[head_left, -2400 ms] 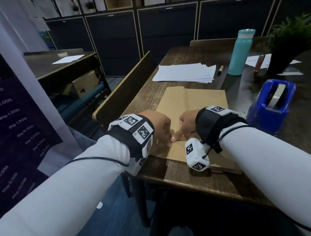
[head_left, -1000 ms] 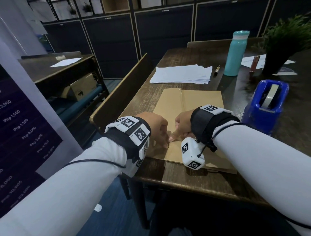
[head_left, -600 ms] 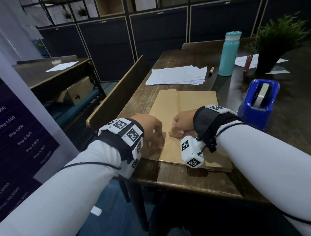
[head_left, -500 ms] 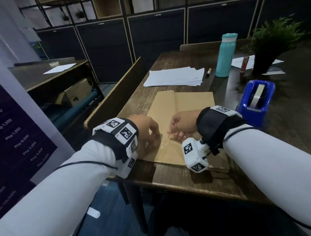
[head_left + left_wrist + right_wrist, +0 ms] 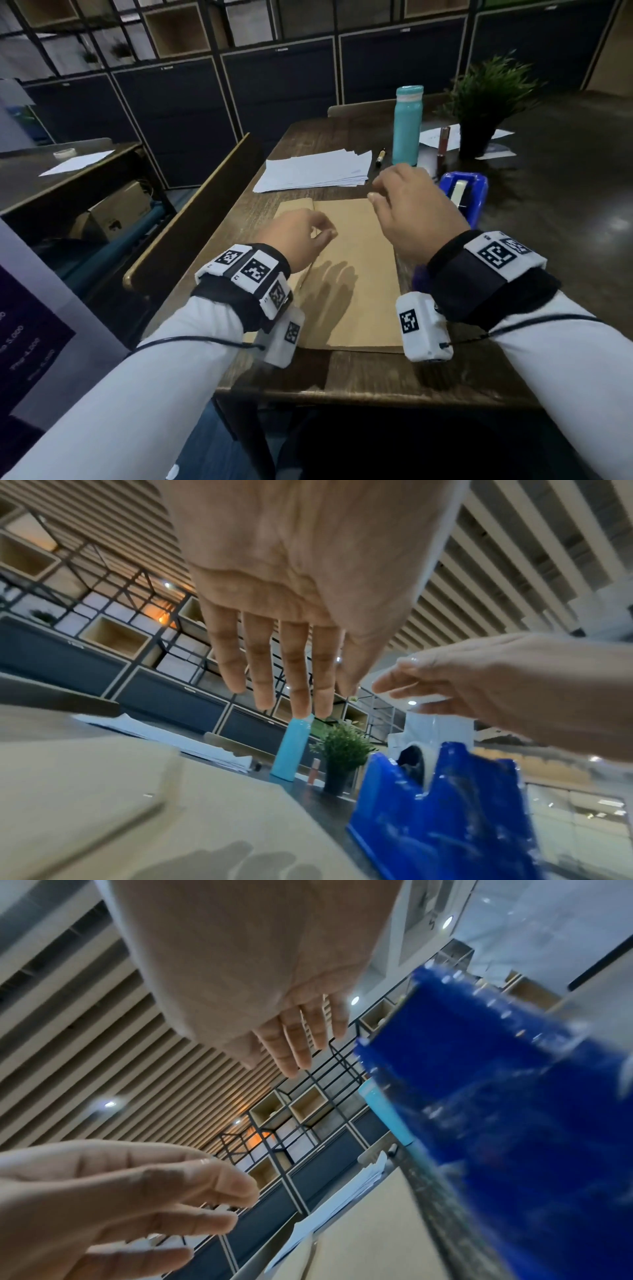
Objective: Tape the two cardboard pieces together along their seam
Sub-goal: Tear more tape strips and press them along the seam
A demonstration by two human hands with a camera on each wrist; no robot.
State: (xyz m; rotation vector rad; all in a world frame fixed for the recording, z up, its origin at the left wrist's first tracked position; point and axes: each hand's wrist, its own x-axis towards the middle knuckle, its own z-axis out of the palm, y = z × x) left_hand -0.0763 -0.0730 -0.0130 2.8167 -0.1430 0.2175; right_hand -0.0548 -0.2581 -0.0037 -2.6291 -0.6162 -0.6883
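While the right hand point(image 5: 416, 212) is raised with loosely spread, empty fingers toward the blue tape dispenser point(image 5: 464, 193), probably for tape, the left hand point(image 5: 298, 240), also relaxed and empty, is kept above the cardboard point(image 5: 352, 274) seam.

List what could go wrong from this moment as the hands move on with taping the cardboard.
1. Both the left hand and the right hand are lifted off the cardboard pieces, so nothing pins them; a nudge could shift the seam.
2. The right hand is raised beside the blue tape dispenser; a careless reach might knock it or the teal bottle behind.
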